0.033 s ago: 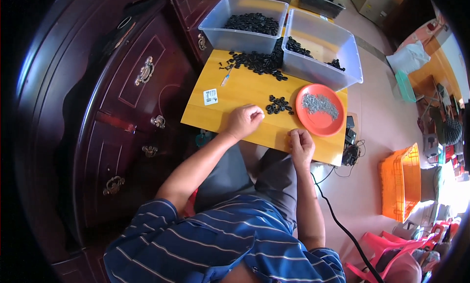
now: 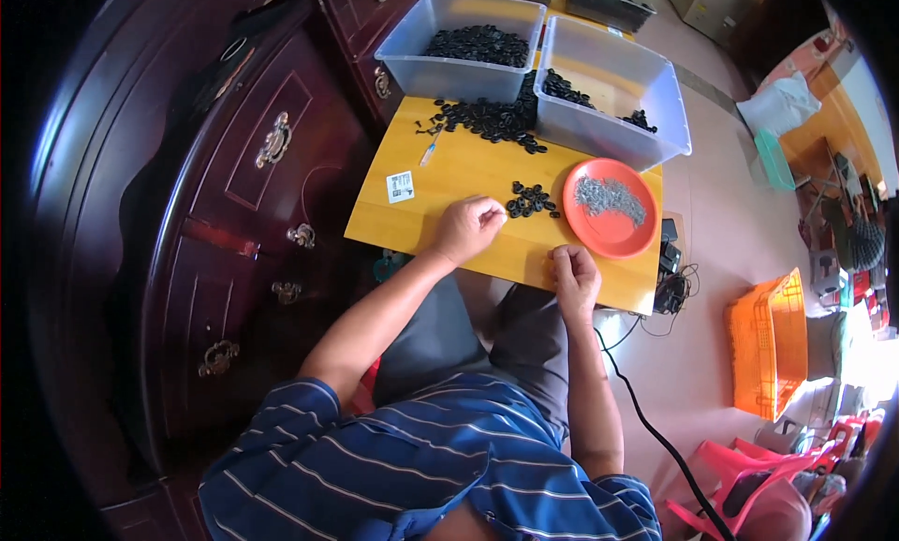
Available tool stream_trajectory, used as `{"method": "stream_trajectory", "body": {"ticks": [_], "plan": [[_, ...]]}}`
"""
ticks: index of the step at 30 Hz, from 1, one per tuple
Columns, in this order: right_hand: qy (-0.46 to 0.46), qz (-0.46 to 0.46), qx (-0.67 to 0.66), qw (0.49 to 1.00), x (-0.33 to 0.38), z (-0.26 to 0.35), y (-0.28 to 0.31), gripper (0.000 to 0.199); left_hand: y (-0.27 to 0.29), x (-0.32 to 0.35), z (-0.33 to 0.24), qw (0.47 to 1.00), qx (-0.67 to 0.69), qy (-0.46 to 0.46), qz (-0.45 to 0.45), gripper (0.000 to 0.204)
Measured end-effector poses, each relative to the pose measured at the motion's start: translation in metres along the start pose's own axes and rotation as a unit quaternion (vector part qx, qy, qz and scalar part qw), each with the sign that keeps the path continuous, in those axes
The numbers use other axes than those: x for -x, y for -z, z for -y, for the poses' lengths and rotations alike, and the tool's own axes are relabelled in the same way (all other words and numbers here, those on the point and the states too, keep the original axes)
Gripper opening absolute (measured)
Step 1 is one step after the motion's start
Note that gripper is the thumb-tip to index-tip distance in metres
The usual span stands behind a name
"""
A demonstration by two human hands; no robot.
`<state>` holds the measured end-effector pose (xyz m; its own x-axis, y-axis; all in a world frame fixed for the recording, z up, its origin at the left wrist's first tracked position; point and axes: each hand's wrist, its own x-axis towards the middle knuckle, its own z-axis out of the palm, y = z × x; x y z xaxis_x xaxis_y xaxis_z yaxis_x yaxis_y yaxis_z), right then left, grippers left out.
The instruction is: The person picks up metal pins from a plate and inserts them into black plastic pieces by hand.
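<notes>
Over the front part of the wooden table, my left hand is curled, thumb and fingers pressed together. Whatever it may pinch is too small to make out. At the table's near edge, my right hand is also closed in a pinch, its contents hidden. Just beyond my hands lies a small pile of black ring-shaped pieces. Right of that pile, an orange-red plate holds a heap of small silvery metal pieces.
Two clear plastic bins with black pieces stand at the back. Loose black pieces spill before them. A white printed label and a thin blue-and-white tool lie left. Dark drawers flank the table; an orange crate stands right.
</notes>
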<state>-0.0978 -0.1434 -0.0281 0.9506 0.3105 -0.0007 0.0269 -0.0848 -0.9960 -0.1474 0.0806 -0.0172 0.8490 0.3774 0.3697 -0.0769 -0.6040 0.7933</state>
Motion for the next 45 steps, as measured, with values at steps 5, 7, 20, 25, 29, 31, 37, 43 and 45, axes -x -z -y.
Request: {"method": "stream_trajectory", "body": {"ticks": [5,7,20,25,29,31,37,43,45], "plan": [[0.017,0.004,-0.036,0.999,-0.001,-0.013,0.003,0.017,-0.032,-0.041,-0.036,0.995,-0.011,-0.087,0.056,0.005],[0.023,-0.002,-0.019,1.0,-0.003,-0.018,0.002,0.016,-0.047,-0.056,-0.044,0.988,-0.031,-0.126,0.081,0.006],[0.032,-0.01,0.029,0.999,-0.006,-0.023,0.004,0.016,-0.152,-0.109,-0.056,0.926,-0.185,-0.24,0.224,0.013],[0.023,-0.021,0.04,0.999,-0.002,-0.004,0.006,0.017,-0.169,-0.114,-0.057,0.915,-0.21,-0.261,0.224,0.012],[0.024,-0.019,0.025,0.999,-0.002,-0.005,0.004,0.017,-0.175,-0.117,-0.054,0.902,-0.225,-0.308,0.2,0.022],[0.01,-0.003,0.021,1.0,-0.001,-0.002,0.008,0.018,-0.179,-0.115,-0.062,0.902,-0.231,-0.302,0.207,0.022],[0.027,-0.011,0.033,0.999,-0.002,-0.005,0.007,0.018,-0.177,-0.112,-0.071,0.878,-0.254,-0.334,0.231,0.021],[0.036,-0.017,0.008,0.999,-0.004,-0.016,0.008,0.019,-0.175,-0.113,-0.09,0.8,-0.371,-0.378,0.281,0.018],[0.032,-0.015,0.006,0.999,-0.004,-0.017,0.008,0.019,-0.175,-0.117,-0.089,0.799,-0.374,-0.356,0.308,0.016]]}}
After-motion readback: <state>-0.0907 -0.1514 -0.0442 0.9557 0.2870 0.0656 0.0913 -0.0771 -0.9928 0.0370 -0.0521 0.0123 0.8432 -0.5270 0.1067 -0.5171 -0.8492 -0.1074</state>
